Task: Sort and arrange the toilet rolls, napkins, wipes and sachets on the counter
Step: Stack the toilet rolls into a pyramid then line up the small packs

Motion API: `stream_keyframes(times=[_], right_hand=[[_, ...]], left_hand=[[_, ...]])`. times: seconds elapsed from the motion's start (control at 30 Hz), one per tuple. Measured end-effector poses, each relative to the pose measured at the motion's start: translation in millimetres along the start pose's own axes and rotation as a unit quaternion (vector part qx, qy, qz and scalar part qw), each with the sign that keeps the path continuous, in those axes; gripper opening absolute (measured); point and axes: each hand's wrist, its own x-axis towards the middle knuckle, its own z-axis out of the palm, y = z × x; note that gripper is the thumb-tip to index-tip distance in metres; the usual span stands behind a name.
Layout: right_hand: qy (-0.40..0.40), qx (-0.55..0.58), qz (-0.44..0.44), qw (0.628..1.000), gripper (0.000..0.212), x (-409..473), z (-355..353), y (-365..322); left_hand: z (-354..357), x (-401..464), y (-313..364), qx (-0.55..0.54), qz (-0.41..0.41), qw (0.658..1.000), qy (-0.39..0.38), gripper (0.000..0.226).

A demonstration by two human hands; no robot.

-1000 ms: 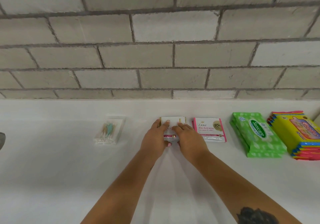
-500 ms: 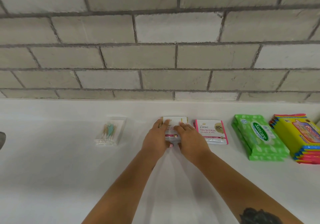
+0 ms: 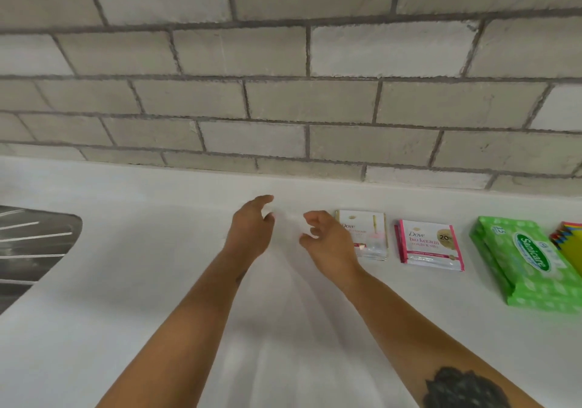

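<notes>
Both hands (image 3: 252,231) (image 3: 327,240) have let go of the sachets (image 3: 370,234) and shifted left.

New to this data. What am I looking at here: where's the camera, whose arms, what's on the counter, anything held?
There is no machine here: a person does the sorting with bare hands, and a single wide-angle camera worn on their head looks forward and down. That is why both forearms enter from the bottom edge.

The left hand and the right hand hover over the white counter with loosely curled fingers; neither holds anything.

Along the block wall, left to right, lie a white-and-gold Dove sachet stack partly hidden behind the right hand, a pink Dove bio keratin sachet stack, a green Sanicare wipes pack, and a yellow multicoloured pack stack cut off by the frame. A steel sink drainer shows at the far left.
</notes>
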Motion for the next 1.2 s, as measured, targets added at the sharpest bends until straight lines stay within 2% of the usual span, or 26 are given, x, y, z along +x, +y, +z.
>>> stream_keyframes(times=[0.13, 0.27, 0.4, 0.6, 0.77, 1.2], right_hand=[[-0.083, 0.136, 0.082, 0.984, 0.055, 8.3, 33.2, -10.6], [-0.131, 0.177, 0.131, 0.967, 0.067, 12.6, 53.9, -17.7], [-0.144, 0.222, 0.144, 0.953, 0.064, 19.1, 67.8, -16.9], [-0.147, 0.261, 0.158, 0.941, 0.069, 24.5, 83.4, -13.6], [-0.142, 0.252, 0.154, 0.945, 0.072, 20.3, 85.3, -9.2], [-0.128, 0.246, 0.151, 0.949, 0.071, -11.5, 44.5, 5.8]], left_hand=[[-17.5, 12.7, -32.7, -0.016, -0.081, 0.997, 0.012, 0.041], [-17.2, 21.0, -51.0, -0.009, -0.14, 0.99, -0.031, 0.048], [-11.0, 26.1, -59.3, -0.004, -0.165, 0.984, -0.07, 0.052], [-9.9, 30.0, -62.6, 0.001, -0.173, 0.983, -0.068, 0.052], [-8.6, 23.4, -59.8, -0.004, -0.167, 0.983, -0.078, 0.049], [10.5, -17.5, -21.0, 0.003, -0.138, 0.985, -0.107, 0.041]])
